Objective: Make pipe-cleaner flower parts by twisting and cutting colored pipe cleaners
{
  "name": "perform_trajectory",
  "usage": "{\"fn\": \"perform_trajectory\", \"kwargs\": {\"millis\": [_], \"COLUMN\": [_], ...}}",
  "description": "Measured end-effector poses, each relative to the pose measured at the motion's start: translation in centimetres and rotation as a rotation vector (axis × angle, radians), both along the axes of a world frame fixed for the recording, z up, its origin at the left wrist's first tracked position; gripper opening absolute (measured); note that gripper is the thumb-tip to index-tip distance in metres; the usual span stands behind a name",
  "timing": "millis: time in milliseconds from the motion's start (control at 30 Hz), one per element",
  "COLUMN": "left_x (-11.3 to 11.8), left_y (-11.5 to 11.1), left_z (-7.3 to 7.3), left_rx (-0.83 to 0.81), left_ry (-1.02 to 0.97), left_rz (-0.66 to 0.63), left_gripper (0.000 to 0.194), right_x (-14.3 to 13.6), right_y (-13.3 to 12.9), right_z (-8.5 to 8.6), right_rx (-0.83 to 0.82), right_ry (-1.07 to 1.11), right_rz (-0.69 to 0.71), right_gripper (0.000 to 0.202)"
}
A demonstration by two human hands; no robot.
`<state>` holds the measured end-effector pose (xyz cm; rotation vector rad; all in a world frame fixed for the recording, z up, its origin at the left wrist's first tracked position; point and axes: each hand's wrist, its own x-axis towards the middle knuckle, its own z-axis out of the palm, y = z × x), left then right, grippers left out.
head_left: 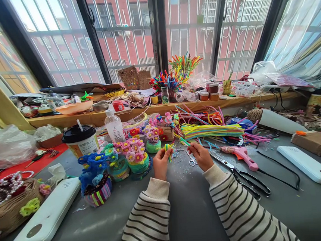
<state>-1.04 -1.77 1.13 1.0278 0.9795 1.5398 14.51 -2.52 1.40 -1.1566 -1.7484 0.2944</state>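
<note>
My left hand (161,164) is closed around a small coil of yellow and green pipe cleaner (168,150), held upright above the table. In my right hand (200,156), the fingers pinch a green pipe cleaner (184,141) whose free end points toward the left hand. Small scissors (192,162) lie on the table between the hands, among tiny scraps. Left of my left hand stands a pot with pink pipe-cleaner flowers (136,151). A bundle of yellow and teal pipe cleaners (213,130) rests just beyond my right hand.
To the right lie large black-handled scissors (240,175), a pink glue gun (240,156) with its cable, and a white power bank (310,165). On the left are a blue flower pot (95,178), a lidded cup (80,140), a plastic bottle (114,126) and another power bank (45,215).
</note>
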Motion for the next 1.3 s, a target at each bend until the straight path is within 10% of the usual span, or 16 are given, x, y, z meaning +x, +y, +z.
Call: {"fn": "perform_trajectory", "kwargs": {"millis": [1300], "left_x": [0.24], "left_y": [-0.52], "left_z": [0.31], "left_rx": [0.116], "left_ry": [0.441], "left_rz": [-0.081], "left_gripper": [0.024], "right_x": [-0.38], "right_y": [-0.24], "right_z": [0.14], "right_rx": [-0.25], "right_ry": [0.058], "right_rz": [0.276], "right_gripper": [0.021]}}
